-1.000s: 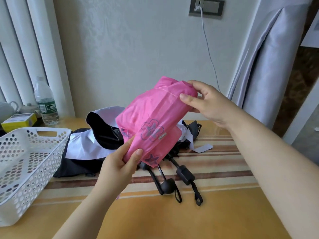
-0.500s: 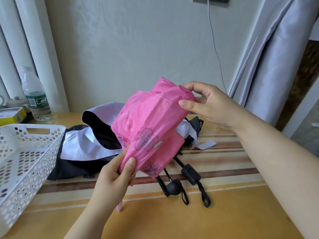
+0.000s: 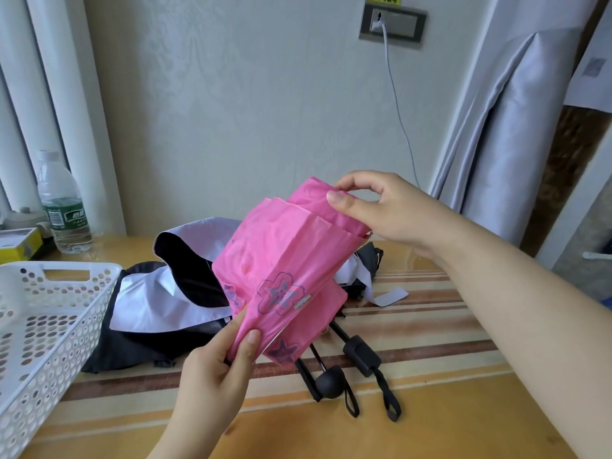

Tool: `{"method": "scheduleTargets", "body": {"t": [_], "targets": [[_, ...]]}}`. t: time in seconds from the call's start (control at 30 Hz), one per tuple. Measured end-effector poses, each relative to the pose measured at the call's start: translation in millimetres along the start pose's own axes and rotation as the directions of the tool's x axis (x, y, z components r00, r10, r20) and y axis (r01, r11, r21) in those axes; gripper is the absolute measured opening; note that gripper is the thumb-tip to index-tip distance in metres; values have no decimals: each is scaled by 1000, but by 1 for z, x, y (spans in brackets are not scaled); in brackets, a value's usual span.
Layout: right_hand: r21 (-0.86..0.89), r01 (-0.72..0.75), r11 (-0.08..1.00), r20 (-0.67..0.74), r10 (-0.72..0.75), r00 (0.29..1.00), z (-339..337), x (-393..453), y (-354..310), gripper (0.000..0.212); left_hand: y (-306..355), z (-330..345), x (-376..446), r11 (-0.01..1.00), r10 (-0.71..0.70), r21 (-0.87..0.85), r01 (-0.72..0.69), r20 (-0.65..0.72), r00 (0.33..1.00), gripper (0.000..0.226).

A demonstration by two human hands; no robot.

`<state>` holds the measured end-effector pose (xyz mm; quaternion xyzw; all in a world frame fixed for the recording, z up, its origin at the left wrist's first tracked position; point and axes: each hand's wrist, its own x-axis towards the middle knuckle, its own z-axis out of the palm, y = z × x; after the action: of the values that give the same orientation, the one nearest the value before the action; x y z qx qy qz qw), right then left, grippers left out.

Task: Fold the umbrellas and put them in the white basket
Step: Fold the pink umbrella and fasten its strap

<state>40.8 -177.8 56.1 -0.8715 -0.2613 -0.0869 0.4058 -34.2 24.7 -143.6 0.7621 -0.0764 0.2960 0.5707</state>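
A pink umbrella (image 3: 281, 270) with purple flower prints hangs collapsed in the air above the table. My left hand (image 3: 215, 369) grips its lower end, thumb over the fabric. My right hand (image 3: 381, 207) pinches the cloth at its upper end. Behind and under it lie two black-and-white umbrellas (image 3: 159, 293) in a loose heap, their black handles (image 3: 361, 356) and wrist straps pointing toward me. The white perforated basket (image 3: 49, 326) stands at the left edge of the table and shows nothing inside.
A water bottle (image 3: 63, 207) and a yellow box (image 3: 20, 243) stand at the back left by the white curtains. A cable hangs from the wall socket (image 3: 392, 24). The wooden table (image 3: 430, 409) has striped bands; a grey curtain hangs at right.
My right hand has shifted along the top of the pink umbrella and now pinches a fold of cloth. The left hand keeps its grip. The camera has tilted up slightly.
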Motion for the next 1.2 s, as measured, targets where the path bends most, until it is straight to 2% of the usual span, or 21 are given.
{"method": "scheduleTargets", "body": {"t": [0.07,0.13,0.2,0.27,0.37,0.43,0.53,0.7,0.8,0.87,0.93,1.03,1.2], "targets": [[13,-10,1000,28,9,1000,-3,1,-3,20,4,0,0,1000,-3,-24,3,-21,1000,39],[14,40,999,116,-42,992,-8,0,-5,17,8,1,0,998,-14,-67,13,-12,1000,37],[-9,97,995,170,-94,981,-13,0,-5,23,13,-1,0,993,-36,-111,38,25,999,30],[-81,112,990,183,-96,978,-15,2,-4,23,20,-2,1,989,-50,-138,58,60,997,20],[-167,93,982,175,-64,983,-14,5,-6,26,22,-2,-1,982,-73,-170,83,62,995,22],[-113,93,989,152,-75,986,-13,4,-7,32,23,-1,-1,976,-83,-195,95,67,994,20],[75,111,991,158,-122,980,-13,1,-6,29,24,-2,-1,967,-88,-235,102,68,994,19],[91,122,988,100,-131,986,-12,0,-7,16,21,0,-2,978,-52,-200,60,47,998,20],[27,155,988,65,-157,986,-9,0,-9,21,14,-1,0,990,-20,-142,21,15,1000,29],[-6,127,992,111,-126,986,-9,1,-10,13,9,-3,1,989,-34,-141,35,6,999,44],[-29,136,990,154,-130,980,-8,0,-13,6,6,-3,1,988,-42,-151,42,5,999,44],[-106,232,967,124,-219,968,-9,0,-14,10,6,-2,0,987,-30,-155,31,5,1000,50],[-157,242,957,112,-226,968,-8,2,-15,28,10,-3,0,983,-42,-177,40,-10,999,57]]}}
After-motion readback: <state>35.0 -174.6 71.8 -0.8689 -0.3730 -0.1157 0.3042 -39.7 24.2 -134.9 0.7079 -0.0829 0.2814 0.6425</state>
